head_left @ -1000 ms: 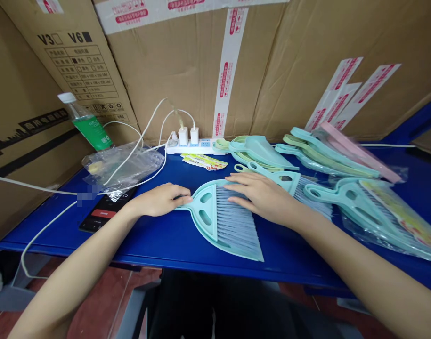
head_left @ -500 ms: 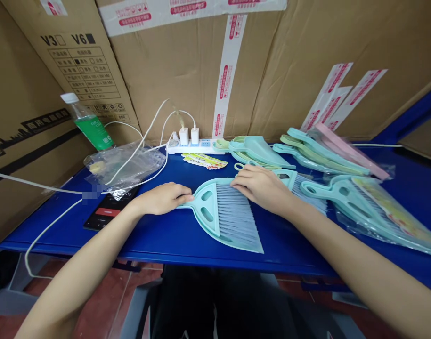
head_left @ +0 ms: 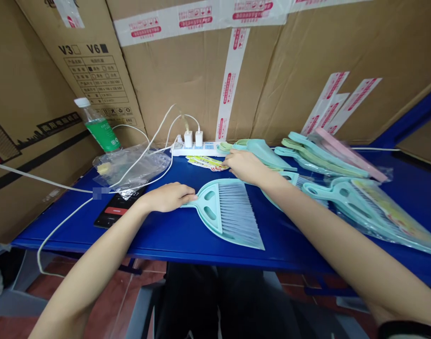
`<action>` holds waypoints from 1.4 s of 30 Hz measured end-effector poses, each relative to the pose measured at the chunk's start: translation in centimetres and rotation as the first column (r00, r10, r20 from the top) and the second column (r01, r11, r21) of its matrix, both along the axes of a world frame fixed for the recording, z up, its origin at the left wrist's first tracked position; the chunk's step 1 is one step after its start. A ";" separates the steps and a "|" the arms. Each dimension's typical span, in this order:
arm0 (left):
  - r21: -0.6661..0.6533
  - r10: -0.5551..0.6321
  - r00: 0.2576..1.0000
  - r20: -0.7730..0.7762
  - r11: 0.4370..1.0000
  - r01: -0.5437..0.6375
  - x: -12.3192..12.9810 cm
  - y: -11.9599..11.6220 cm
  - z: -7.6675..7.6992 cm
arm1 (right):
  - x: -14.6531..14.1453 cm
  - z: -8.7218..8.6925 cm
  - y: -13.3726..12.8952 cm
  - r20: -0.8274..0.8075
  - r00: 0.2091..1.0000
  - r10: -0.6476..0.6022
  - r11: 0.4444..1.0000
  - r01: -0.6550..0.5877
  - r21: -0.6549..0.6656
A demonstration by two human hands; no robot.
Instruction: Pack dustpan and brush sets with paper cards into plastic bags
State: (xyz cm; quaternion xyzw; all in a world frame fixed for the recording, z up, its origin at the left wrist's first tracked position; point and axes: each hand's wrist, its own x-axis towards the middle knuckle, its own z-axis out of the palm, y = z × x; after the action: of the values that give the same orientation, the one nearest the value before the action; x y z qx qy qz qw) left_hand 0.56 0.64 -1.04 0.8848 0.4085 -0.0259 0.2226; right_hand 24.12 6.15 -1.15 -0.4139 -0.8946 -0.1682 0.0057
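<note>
1. Basically, left hand [head_left: 171, 196] grips the handle of the pale mint plastic dustpan with its nested grey-bristled brush [head_left: 236, 207]; the pair lies flat on the blue table [head_left: 141, 245], near the front edge.
2. Right hand [head_left: 245, 165] is at the flat yellow-and-white printed cards [head_left: 203, 162], fingers curled at their right end. Can't tell if it has hold of one.
3. Risk: the cards overlap, so a loose pinch could take two or let one slip.
4. Right forearm passes over a second mint brush set [head_left: 289, 177]; dipping the arm could shove it.
5. A left-hand tug towards the body could send the dustpan over the edge.
</note>
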 end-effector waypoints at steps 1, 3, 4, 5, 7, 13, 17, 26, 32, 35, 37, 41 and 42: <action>-0.006 0.006 1.000 -0.006 1.000 -0.006 0.0 0.0 0.0 | -0.2 -0.1 0.2 0.007 1.000 -0.005 1.000 0.005 -0.001; -0.013 0.017 1.000 -0.014 1.000 -0.018 -0.1 -0.1 0.1 | -0.5 -0.1 0.3 0.024 1.000 -0.017 1.000 0.017 0.002; -0.014 0.020 1.000 -0.013 1.000 -0.020 -0.1 -0.1 0.0 | -0.6 -0.1 0.3 0.030 0.999 -0.021 1.000 0.021 0.005; -0.015 0.018 1.000 -0.007 1.000 -0.018 -0.1 -0.1 0.0 | -0.6 -0.1 0.2 0.035 0.999 -0.024 1.000 0.024 0.009; -0.020 0.006 1.000 0.019 1.000 -0.005 -0.2 0.0 0.0 | -0.7 0.0 0.1 0.040 0.999 -0.026 1.000 0.026 0.015; -0.031 -0.024 0.998 0.062 0.999 0.026 -0.2 0.1 -0.1 | -1.1 0.4 -0.6 0.029 0.999 -0.028 0.999 0.027 0.032; -0.009 -0.028 0.999 0.046 1.000 0.029 -0.2 0.2 -0.1 | -0.9 1.2 -1.3 -0.002 0.999 -0.038 0.998 0.038 0.059; -0.007 -0.039 0.997 0.064 0.999 0.039 -0.3 0.1 -0.2 | 2.0 2.0 -2.9 -0.138 0.956 0.258 0.929 -0.207 0.307; -0.027 -0.029 0.996 0.083 0.999 0.031 -0.3 0.3 -0.3 | 3.4 2.0 -5.1 -0.220 0.860 0.460 0.819 -0.316 0.478; -0.027 -0.031 0.996 0.085 0.999 0.034 -0.3 0.3 -0.2 | 2.6 1.8 -6.5 -0.210 0.847 0.488 0.833 -0.380 0.401; -0.025 -0.032 0.996 0.087 0.999 0.034 -0.2 0.2 -0.2 | 1.9 1.4 -7.3 -0.214 0.855 0.473 0.867 -0.408 0.287; -0.034 -0.022 0.996 0.088 0.999 0.025 -0.2 0.1 -0.1 | 0.9 0.9 -8.5 -0.290 0.866 0.408 0.894 -0.443 -0.063; -0.040 -0.022 0.996 0.088 0.999 0.026 -0.1 0.1 0.0 | 0.9 1.0 -8.6 -0.324 0.867 0.380 0.877 -0.449 -0.172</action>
State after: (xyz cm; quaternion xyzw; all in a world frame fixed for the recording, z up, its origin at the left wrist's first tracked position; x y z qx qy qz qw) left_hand 0.41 0.74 -1.07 0.8853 0.3869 0.0021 0.2581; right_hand 24.98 -2.46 -0.19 -0.2278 -0.9665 0.0073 0.1180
